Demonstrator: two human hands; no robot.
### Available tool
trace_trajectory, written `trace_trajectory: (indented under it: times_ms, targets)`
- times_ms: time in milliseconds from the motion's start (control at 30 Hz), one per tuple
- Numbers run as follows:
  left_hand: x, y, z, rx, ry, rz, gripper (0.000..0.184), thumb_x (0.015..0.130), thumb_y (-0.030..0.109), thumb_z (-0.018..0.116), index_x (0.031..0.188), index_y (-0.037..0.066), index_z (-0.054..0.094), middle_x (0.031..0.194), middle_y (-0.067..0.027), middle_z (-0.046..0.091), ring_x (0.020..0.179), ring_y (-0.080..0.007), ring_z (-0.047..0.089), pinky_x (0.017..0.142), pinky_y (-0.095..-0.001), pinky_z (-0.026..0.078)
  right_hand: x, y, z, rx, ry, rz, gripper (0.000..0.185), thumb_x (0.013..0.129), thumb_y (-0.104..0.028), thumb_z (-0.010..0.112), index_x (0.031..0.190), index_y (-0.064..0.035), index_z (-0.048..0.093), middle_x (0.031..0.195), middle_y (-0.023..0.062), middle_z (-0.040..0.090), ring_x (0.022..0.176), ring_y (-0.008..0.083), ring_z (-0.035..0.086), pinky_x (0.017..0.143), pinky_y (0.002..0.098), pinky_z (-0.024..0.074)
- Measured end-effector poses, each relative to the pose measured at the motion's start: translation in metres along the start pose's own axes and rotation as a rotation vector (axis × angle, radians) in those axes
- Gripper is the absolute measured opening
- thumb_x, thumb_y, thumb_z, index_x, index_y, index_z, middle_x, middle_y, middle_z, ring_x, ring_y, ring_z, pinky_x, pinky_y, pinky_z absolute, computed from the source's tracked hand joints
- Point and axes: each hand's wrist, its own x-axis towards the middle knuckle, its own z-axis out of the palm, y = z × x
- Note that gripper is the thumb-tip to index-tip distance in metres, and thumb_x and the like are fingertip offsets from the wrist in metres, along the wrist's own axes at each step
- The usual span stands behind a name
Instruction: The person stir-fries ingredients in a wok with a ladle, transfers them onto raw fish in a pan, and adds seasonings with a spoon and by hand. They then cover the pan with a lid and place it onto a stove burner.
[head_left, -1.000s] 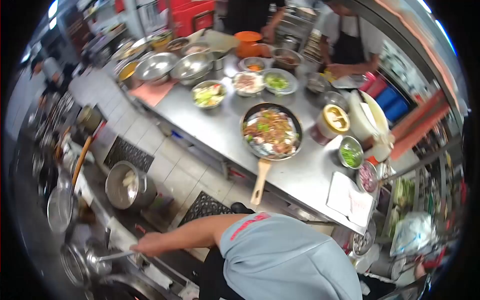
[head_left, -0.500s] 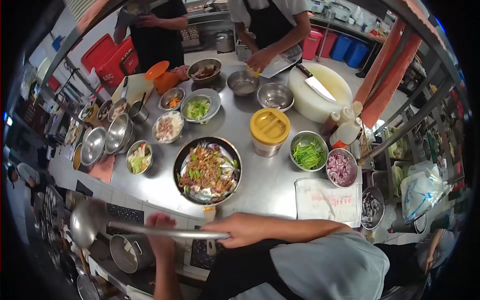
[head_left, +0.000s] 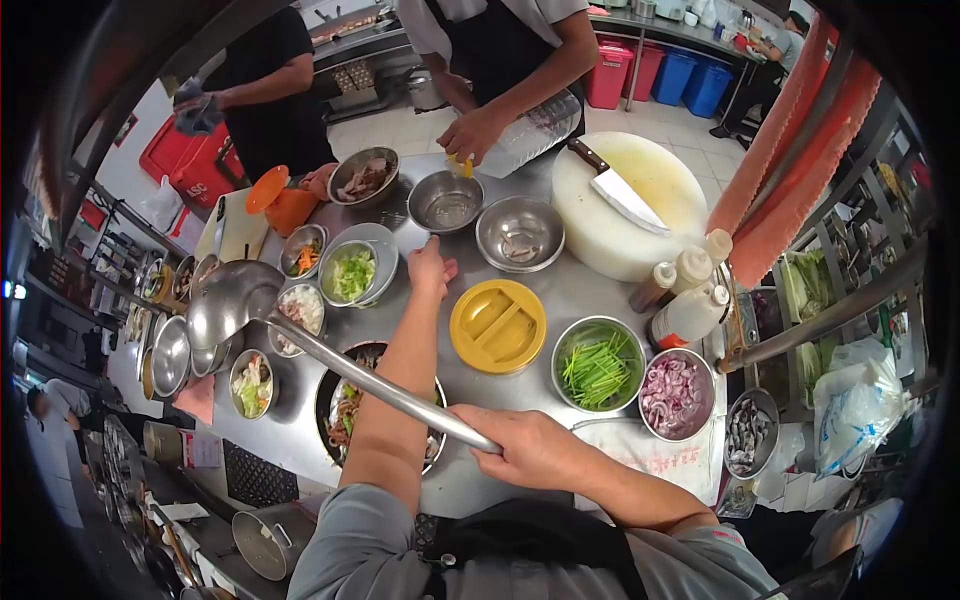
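- Watching through the head view, I find the pan on the table near my wearer's body, with mixed cooked food in it; the left forearm crosses over it and covers much of the food.
- Right of the pan, I see a tub under a yellow lid, then a bowl of cut green stalks, and touching or just beside that, an onion bowl with sliced red onion.
- Left of the pan I make out a small bowl of mixed vegetables; beyond it lie a bowl of pink and white bits, one of pale green pieces, one of orange strips and one of meat.
- Farther in, two steel bowls stand side by side: the left one below a co-worker's hand and a clear bottle, the right one with a few small scraps.
- My wearer's right hand is closed around the end of the ladle, whose scoop hangs in the air over the left-hand bowls.
- The left hand is partly open, reaching toward the left steel bowl, its fingertips at the near rim; whether they touch, I cannot tell, and I see nothing in its grasp.
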Motion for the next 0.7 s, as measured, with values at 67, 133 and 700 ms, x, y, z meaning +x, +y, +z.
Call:
trace_trajectory:
  times_ms: [67,133,700]
  targets:
    - [0.012,-0.006,0.014,0.002,0.051,0.028,0.043,0.098,0.031,0.063,0.123,0.002,0.044,0.098,-0.0166,0.056,0.07,-0.0275,0.064,0.06,-0.0408,0.058,0.009,0.009,-0.002,-0.005,0.032,-0.039,0.056,0.087,-0.007,0.065,0.141,-0.0104,0.051,0.105,0.0181,0.07,0.092,0.04,0.069,0.078,0.0471,0.0582]
    - [0.013,-0.004,0.025,-0.026,0.065,0.064,0.042,0.098,0.029,0.062,0.123,0.001,0.043,0.098,-0.0167,0.056,0.07,-0.0282,0.065,0.061,-0.0414,0.059,0.019,0.009,-0.011,-0.02,0.016,-0.06,0.055,0.087,-0.007,0.065,0.14,-0.0098,0.05,0.106,0.0183,0.07,0.093,0.04,0.069,0.078,0.0477,0.0582]
    - [0.021,0.016,0.009,-0.081,0.122,0.121,0.02,0.095,0.015,0.057,0.107,0.0,0.05,0.083,-0.0157,0.068,0.057,-0.0251,0.067,0.047,-0.0331,0.053,0.042,0.02,0.0,0.037,-0.06,-0.122,0.05,0.088,-0.004,0.063,0.137,-0.0106,0.053,0.1,0.0175,0.069,0.088,0.0394,0.068,0.075,0.0471,0.0563]
